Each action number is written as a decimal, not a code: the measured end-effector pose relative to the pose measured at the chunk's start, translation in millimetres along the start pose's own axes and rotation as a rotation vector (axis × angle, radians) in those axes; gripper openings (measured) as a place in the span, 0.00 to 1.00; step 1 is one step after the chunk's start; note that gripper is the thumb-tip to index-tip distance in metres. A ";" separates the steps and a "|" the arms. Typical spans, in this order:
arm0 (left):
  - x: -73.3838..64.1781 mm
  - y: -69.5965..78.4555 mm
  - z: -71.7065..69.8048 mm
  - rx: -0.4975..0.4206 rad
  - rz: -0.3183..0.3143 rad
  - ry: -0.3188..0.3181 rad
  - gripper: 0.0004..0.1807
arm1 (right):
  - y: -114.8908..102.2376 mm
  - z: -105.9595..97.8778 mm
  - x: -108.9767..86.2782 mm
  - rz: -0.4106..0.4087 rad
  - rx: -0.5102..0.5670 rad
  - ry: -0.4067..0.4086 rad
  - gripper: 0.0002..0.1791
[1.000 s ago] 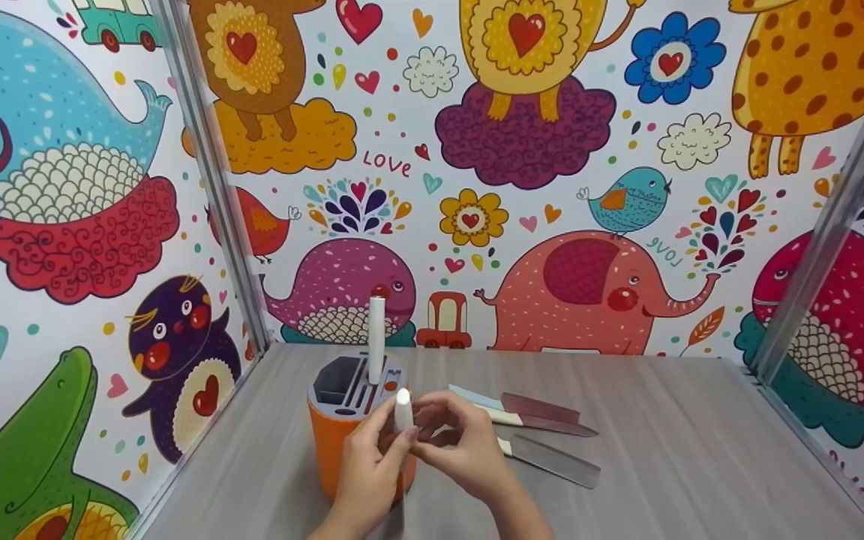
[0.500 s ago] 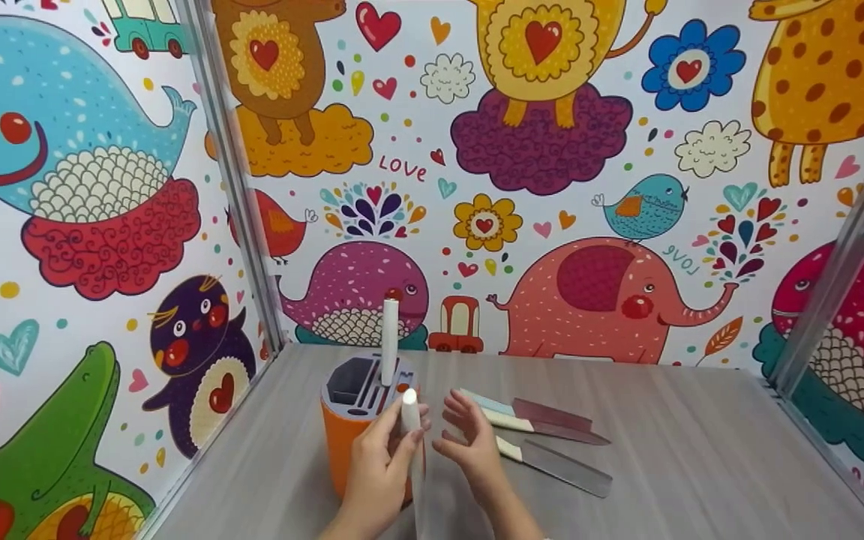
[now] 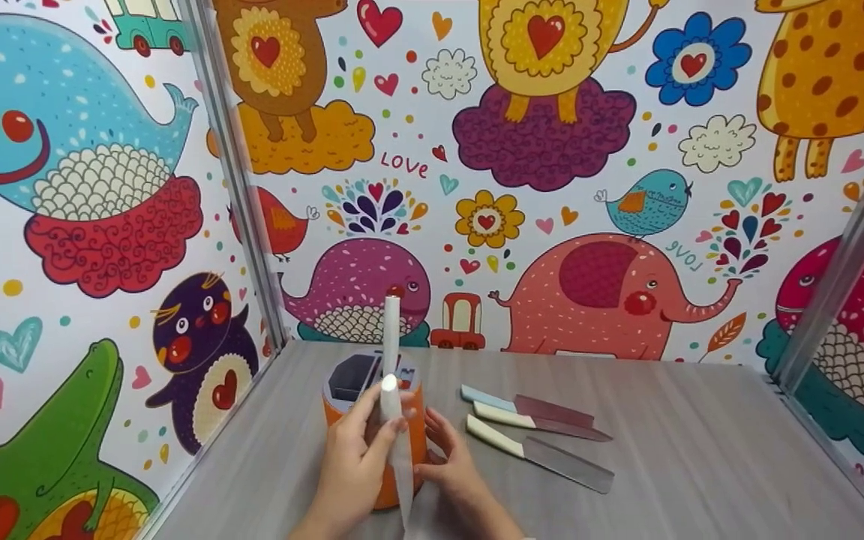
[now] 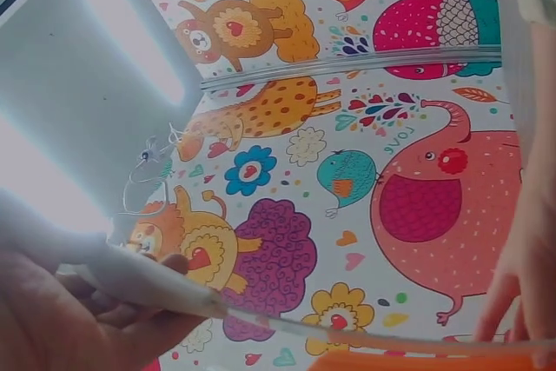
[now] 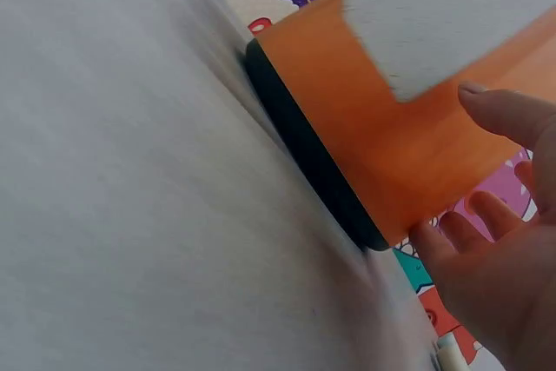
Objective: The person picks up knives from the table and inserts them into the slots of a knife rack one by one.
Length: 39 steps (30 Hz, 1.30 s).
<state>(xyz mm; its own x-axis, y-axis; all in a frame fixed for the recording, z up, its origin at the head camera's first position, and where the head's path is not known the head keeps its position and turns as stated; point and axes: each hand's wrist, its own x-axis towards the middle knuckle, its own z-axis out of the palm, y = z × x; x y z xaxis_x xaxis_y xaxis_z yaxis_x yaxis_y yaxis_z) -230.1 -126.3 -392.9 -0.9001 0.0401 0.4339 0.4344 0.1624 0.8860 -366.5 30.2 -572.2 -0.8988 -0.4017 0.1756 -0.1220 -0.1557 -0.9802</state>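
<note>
At the left, an orange knife block (image 5: 347, 128) is stood on the counter (image 3: 672, 450), with a second white handle (image 3: 392, 330) seen upright at its top. In front of the block, a white-handled knife (image 3: 391, 405) is held, blade down, in the narrow grip of the left hand (image 3: 353, 461). The right hand (image 3: 456, 466), its grip wide, has just been brought to the block's right side; contact cannot be told. By this, the block can apparently be steadied. Farther right, three loose knives (image 3: 533, 421) are laid out.
</note>
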 end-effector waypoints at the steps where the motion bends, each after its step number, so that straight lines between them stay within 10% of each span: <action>1: 0.8 2.8 -1.5 -0.013 -0.005 0.003 0.27 | 0.5 2.1 0.2 -0.004 -0.012 -0.003 0.55; 22: 24.9 72.6 -20.0 0.069 0.200 0.020 0.22 | -3.4 6.5 1.5 0.000 -0.112 0.018 0.61; 39: 50.2 88.4 -23.3 -0.011 0.412 0.353 0.24 | -3.7 11.7 -3.2 0.024 -0.127 0.038 0.59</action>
<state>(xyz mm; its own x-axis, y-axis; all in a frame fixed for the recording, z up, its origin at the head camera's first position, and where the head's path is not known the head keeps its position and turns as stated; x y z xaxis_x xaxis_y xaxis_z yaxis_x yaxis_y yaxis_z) -236.1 -133.0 -289.0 -0.5894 -0.2353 0.7728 0.7511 0.1926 0.6314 -358.3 21.4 -568.1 -0.9172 -0.3686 0.1511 -0.1509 -0.0297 -0.9881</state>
